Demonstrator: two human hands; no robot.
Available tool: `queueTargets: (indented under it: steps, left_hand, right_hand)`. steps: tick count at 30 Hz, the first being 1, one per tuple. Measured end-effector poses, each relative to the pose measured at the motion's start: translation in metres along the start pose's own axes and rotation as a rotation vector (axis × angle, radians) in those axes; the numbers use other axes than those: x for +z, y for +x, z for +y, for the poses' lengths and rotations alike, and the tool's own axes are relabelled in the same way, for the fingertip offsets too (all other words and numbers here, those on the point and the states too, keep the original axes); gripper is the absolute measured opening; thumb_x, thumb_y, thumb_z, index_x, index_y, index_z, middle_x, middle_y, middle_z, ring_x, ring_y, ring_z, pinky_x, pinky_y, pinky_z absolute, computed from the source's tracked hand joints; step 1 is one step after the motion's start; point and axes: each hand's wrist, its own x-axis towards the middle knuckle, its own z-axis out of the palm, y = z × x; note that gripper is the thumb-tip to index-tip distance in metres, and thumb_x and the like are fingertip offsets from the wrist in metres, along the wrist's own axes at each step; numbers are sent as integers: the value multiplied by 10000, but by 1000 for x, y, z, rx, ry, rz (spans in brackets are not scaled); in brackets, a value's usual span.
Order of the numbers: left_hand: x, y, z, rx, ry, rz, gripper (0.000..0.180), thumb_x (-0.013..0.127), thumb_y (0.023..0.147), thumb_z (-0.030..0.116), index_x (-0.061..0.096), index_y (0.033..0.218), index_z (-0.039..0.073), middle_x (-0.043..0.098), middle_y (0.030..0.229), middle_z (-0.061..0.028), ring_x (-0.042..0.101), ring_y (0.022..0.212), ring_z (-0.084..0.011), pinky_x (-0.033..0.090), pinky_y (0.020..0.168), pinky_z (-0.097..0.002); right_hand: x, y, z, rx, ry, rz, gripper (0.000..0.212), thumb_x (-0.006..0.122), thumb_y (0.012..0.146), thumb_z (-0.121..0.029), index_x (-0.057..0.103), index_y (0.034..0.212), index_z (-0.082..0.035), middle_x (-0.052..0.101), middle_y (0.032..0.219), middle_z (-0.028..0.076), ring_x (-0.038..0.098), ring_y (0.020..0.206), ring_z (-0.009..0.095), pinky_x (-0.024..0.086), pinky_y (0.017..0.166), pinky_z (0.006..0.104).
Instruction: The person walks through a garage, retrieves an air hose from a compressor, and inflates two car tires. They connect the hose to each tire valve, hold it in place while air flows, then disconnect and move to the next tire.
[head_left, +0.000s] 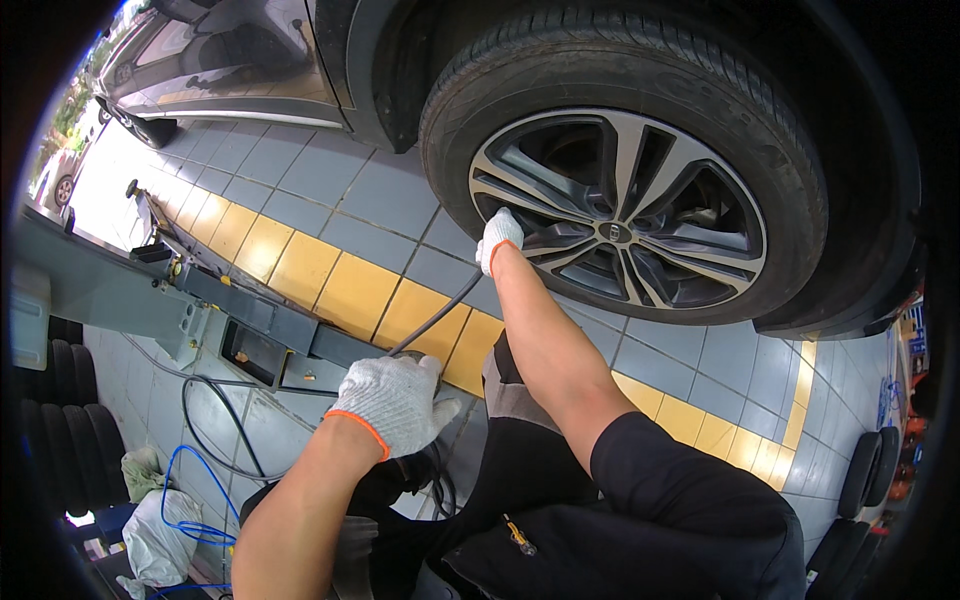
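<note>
My right hand [499, 240], in a white knit glove with an orange cuff, is closed at the left edge of the alloy rim [627, 160] of a car wheel. A thin black hose [445, 310] runs up into it; the hose's end is hidden by the fingers. Lower left, my gloved left hand [390, 398] is curled palm down around a dark object at the hose's other end, mostly covered by the glove. The black tire [790, 190] surrounds the rim and hangs above the tiled floor [375, 190].
Left of me stands a grey lift arm [255, 310]. Loops of black hose [238, 425] and a blue hose [190, 525] lie on the floor near a white bag [160, 540]. Stacked tires [75, 440] stand far left; more tires [868, 472] lean at right. The car body [220, 60] overhangs above.
</note>
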Motion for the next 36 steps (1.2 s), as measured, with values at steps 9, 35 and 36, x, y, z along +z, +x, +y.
queueTargets:
  steps: [9, 35, 36]
  left_hand:
    - [-2, 0, 0, 0, -41, 11, 606, 572, 1048, 539, 674, 1220, -33, 763, 1105, -256, 750, 1085, -419, 583, 961, -508]
    - [3, 2, -1, 5, -15, 17, 573, 569, 1045, 536, 659, 1214, -5, 759, 1112, -221, 747, 1096, -386, 582, 955, -496]
    - [3, 2, -1, 6, -19, 13, 575, 567, 1046, 536, 659, 1216, -5, 759, 1113, -222, 746, 1099, -386, 581, 957, -496]
  right_hand:
    - [-1, 16, 4, -17, -85, -4, 681, 526, 994, -642, 607, 1384, -90, 759, 1229, 222, 762, 1074, 359, 575, 889, 480]
    - [0, -6, -4, 15, -50, 30, 550, 535, 1007, -632, 668, 1135, -114, 718, 844, 118, 717, 699, 286, 500, 590, 444]
    - [-1, -2, -2, 2, -64, 39, 541, 535, 1008, -631, 667, 1108, -116, 698, 805, 110, 699, 663, 279, 481, 564, 441]
